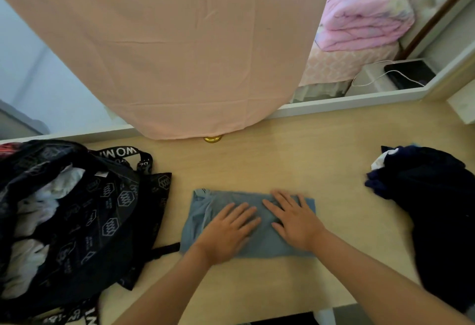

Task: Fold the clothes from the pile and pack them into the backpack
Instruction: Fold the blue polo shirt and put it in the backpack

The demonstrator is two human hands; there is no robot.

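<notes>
A folded grey-blue garment (198,219) lies flat on the light wooden table (282,160), near its front edge. My left hand (228,229) presses on the garment's middle with straight fingers. My right hand (293,219) lies flat on its right half, fingers spread. The black backpack (102,209) with white printed logos sits open at the left, with white and pale clothes (38,209) inside it. A pile of dark navy clothes (431,196) lies at the table's right edge.
A peach cloth (180,54) hangs down over the table's back edge, with a gold knob (212,138) below it. Behind at the right are folded pink bedding (365,11) and a black device (411,72) with a white cable.
</notes>
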